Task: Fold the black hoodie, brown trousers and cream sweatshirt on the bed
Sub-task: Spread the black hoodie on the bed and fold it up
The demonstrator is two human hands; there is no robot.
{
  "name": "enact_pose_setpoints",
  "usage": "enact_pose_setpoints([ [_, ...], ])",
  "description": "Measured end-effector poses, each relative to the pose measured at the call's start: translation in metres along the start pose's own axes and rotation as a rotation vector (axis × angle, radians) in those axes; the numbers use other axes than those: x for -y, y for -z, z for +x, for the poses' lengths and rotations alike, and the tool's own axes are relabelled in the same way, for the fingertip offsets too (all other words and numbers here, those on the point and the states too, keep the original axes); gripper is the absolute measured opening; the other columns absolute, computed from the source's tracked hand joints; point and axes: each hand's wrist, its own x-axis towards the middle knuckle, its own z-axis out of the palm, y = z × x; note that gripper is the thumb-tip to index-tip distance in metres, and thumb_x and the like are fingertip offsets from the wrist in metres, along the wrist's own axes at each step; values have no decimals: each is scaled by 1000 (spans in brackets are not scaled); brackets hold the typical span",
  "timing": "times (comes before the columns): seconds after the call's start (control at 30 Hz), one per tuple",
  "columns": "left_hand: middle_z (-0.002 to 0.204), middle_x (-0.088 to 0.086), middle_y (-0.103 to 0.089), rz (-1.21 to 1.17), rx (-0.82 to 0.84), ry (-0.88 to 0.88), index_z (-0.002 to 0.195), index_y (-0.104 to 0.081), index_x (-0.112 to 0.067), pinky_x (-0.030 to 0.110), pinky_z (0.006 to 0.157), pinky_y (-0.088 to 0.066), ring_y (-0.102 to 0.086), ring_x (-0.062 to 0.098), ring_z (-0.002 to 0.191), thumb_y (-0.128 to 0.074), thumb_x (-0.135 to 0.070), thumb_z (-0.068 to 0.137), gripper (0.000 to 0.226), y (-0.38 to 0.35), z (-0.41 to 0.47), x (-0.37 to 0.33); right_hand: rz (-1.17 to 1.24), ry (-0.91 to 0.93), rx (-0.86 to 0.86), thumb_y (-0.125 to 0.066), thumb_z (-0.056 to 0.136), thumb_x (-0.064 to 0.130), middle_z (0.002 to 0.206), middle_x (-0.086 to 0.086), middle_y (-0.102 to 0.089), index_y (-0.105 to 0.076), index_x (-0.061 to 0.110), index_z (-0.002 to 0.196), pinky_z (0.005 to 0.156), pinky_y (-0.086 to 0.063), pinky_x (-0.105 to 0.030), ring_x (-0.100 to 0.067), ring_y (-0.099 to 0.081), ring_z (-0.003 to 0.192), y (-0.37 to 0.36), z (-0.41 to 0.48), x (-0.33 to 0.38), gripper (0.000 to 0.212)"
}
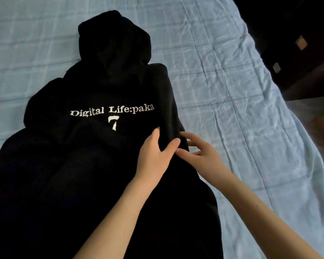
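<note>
The black hoodie (94, 165) is one solid colour, save for white lettering (112, 110) across its chest and a white numeral 7 (114, 122) just beneath that. Around the hoodie the bedsheet (223, 62) is pale blue, crossed by a faint check of lighter, whitish stripes.

A bed (307, 165) under a creased pale blue, seemingly checked sheet (223, 81) carries a black hoodie (82, 165) spread flat.

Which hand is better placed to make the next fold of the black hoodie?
Probably the left hand: it grips a fold at the black hoodie's edge, while the right hand hovers open beside it.
</note>
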Motion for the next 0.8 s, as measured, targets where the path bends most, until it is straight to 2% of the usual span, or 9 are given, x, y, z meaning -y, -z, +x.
enact_pose_setpoints([
  [0.07,119,-10,-66,-39,-37,0,130,-56,-24,35,99,-51,-61,5,112,-60,-35,94,37,2,-2,7,26,-3,-8,-63,97,26,92,0,-75,-65,51,116,66,-61,-34,-27,-72,74,-5,-7,-8,32],
  [0.1,124,-8,-64,-96,-26,-3,134,-54,-23,35,102,-49,-59,6,117,-59,-29,96,38,6,-2,11,8,7,-30,-59,99,21,87,4,-75,-65,48,119,64,-59,-33,-23,-70,70,-6,-11,-12,34],
  [0.17,133,-8,-60,-222,2,-11,145,-40,-31,30,105,-46,-55,4,125,-60,-22,97,53,13,-5,19,-161,55,-92,-58,99,16,99,22,-68,-63,45,126,65,-54,-18,-2,-68,77,-8,-19,-18,40],
  [0.23,140,-7,-55,-297,12,-28,147,-29,-46,31,107,-44,-52,3,129,-61,-20,96,66,19,-12,25,-259,63,-89,-64,95,18,113,22,-63,-60,47,131,71,-55,-14,2,-69,85,-11,-26,-18,46],
  [0.33,145,-7,-51,-336,27,-46,144,-29,-52,38,111,-42,-50,7,132,-60,-19,97,65,24,-14,28,-20,-15,-3,-72,91,17,111,10,-73,-60,48,129,80,-60,-23,-8,-73,98,-16,-35,-16,51],
  [0.47,142,-19,-51,-355,71,-25,143,-35,-52,30,112,-37,-40,-5,134,-67,-31,92,64,27,-14,26,320,-46,4,-63,97,11,112,-5,-76,-70,30,124,85,-59,-27,-21,-73,105,-17,-39,-15,33],
  [0.6,148,-24,-43,-303,47,-39,142,-35,-55,26,113,-33,-33,-5,139,-73,-37,85,71,24,-16,19,288,23,-89,-59,98,7,106,-1,-78,-77,32,113,81,-59,-23,-16,-73,104,-12,-41,-19,33],
  [0.73,143,-33,-44,-214,-49,-85,141,-38,-54,3,96,-35,-36,-24,124,-69,-34,89,63,17,-21,10,263,116,-159,-62,96,2,95,-1,-79,-78,27,110,78,-57,-18,-15,-75,96,-3,-42,-17,33],
  [0.8,142,-30,-46,-188,-48,-90,141,-39,-53,8,98,-35,-38,-19,125,-64,-28,93,60,18,-20,3,220,158,-203,-60,97,0,94,2,-79,-78,27,107,78,-58,-19,-14,-75,93,1,-41,-14,34],
])
